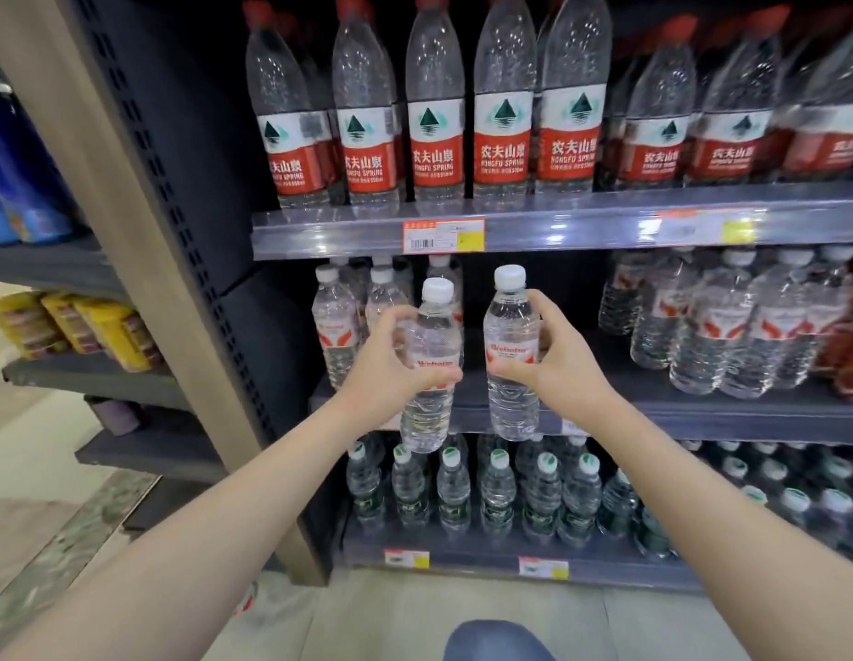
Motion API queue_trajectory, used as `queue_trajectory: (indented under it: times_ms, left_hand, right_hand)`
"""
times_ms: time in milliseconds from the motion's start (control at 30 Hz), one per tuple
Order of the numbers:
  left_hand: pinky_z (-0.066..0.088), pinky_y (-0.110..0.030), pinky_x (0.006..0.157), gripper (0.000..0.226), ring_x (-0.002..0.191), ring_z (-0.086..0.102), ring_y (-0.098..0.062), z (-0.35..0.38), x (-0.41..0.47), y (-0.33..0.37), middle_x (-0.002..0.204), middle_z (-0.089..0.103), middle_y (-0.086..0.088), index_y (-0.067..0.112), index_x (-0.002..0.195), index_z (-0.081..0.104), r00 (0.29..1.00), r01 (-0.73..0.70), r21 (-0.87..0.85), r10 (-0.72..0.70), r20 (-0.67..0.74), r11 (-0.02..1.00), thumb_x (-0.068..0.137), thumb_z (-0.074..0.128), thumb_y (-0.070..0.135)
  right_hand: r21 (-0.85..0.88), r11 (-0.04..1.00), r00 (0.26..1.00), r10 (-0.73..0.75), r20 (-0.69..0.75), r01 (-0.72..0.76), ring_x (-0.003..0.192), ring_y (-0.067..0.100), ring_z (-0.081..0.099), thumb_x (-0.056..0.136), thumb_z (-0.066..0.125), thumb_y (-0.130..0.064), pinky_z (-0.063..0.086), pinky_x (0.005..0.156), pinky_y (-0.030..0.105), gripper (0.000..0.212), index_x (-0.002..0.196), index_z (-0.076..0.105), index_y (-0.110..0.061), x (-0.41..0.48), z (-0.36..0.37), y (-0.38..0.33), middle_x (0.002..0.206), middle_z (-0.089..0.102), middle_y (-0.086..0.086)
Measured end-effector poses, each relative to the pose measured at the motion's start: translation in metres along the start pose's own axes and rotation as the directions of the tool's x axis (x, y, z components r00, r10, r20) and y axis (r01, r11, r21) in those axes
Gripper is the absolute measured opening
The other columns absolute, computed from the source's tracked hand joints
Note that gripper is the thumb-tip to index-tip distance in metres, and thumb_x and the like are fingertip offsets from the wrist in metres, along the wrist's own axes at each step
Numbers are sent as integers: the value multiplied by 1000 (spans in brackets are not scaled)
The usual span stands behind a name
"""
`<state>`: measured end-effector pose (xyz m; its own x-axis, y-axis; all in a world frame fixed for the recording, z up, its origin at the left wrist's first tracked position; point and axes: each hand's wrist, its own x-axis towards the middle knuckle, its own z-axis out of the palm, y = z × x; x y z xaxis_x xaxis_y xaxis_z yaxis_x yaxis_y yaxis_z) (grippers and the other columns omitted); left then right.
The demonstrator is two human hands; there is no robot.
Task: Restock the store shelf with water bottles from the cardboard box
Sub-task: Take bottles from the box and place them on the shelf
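My left hand [384, 362] grips a clear white-capped water bottle [430, 412] by its middle, upright. My right hand [553, 355] holds a second white-capped water bottle [510, 322] the same way, just to the right of the first. Both bottles hang in front of the middle shelf [730, 412], facing a gap between a few matching bottles [336, 326] on the left and a group [730, 326] on the right. The cardboard box is not in view.
The top shelf [558, 226] carries tall red-labelled bottles [436, 112]. The bottom shelf [462, 553] holds several green-capped bottles [498, 489]. A dark perforated upright [176, 207] borders the left side, with yellow packs [81, 326] on neighbouring shelves. My knee [496, 644] shows at the bottom.
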<state>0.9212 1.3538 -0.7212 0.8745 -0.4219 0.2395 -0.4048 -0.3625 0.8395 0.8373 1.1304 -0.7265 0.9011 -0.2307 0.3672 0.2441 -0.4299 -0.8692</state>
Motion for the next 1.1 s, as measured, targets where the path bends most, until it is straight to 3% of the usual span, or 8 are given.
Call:
queue_trajectory:
  times_ms: [167, 300, 400, 467, 633, 800, 933, 1100]
  left_hand:
    - [35, -2, 80, 91, 124, 45, -3, 16, 24, -5, 132, 47, 18, 35, 146, 43, 1000, -7, -23, 6, -18, 1000, 73, 97, 31]
    - [38, -12, 91, 97, 124, 50, -5, 20, 43, -6, 127, 51, 21, 25, 152, 45, 999, -34, -11, 33, -31, 999, 72, 98, 30]
    - [37, -3, 84, 98, 120, 50, -2, 23, 53, -6, 119, 50, 28, 22, 154, 44, 999, -22, -11, 21, -33, 1000, 73, 98, 23]
    - [40, -9, 89, 97, 119, 54, -2, 27, 59, -7, 121, 52, 24, 21, 155, 44, 1000, -13, -22, 12, -28, 1000, 74, 97, 22]
    - [36, 9, 73, 88, 86, 48, 35, 43, 76, -10, 109, 47, 33, 15, 153, 45, 998, -32, -38, 30, -52, 999, 79, 93, 17]
    - [40, 0, 88, 93, 121, 58, -6, 53, 82, -10, 133, 57, 12, 15, 158, 41, 995, -34, -53, 29, -91, 998, 81, 92, 19]
    - [40, 3, 86, 89, 108, 59, 2, 51, 83, -17, 127, 61, 13, 17, 159, 41, 993, -44, -36, 40, -110, 998, 84, 89, 18]
    - [50, -31, 106, 81, 114, 65, -8, 53, 82, -21, 119, 67, 13, 22, 154, 47, 988, -35, -24, 31, -152, 999, 84, 88, 25]
  right_hand:
    - [-22, 1000, 1000, 18, -23, -19, 99, 10, 73, 78, 86, -10, 57, 98, 47, 70, 125, 53, -49, 8, -5, 10, 107, 75, -10]
    - [-1, 999, 998, 33, -45, -33, 100, 15, 73, 78, 86, -10, 57, 96, 50, 67, 130, 54, -38, 17, -10, 17, 106, 75, -5]
    - [11, 999, 998, 38, -51, -38, 102, 15, 73, 77, 87, -10, 57, 97, 50, 69, 131, 53, -36, 22, -11, 21, 109, 75, -4]
    - [-2, 999, 998, 35, -48, -35, 101, 14, 73, 77, 87, -9, 57, 97, 48, 70, 131, 53, -37, 23, -12, 24, 108, 75, -4]
    - [-35, 998, 998, 50, -23, -51, 101, 11, 72, 77, 87, -10, 58, 97, 46, 72, 132, 52, -39, 24, -16, 30, 109, 74, -7]
    - [-39, 998, 998, 56, -41, -58, 102, 12, 73, 77, 87, -10, 57, 97, 47, 72, 134, 52, -37, 27, -20, 34, 111, 74, -6]
    - [-36, 998, 998, 53, -41, -54, 101, 14, 73, 76, 87, -9, 57, 97, 49, 72, 133, 53, -34, 28, -21, 37, 109, 74, -6]
    - [-37, 998, 998, 51, -22, -52, 101, 13, 73, 76, 86, -8, 57, 98, 47, 72, 134, 53, -34, 29, -19, 34, 110, 74, -7]
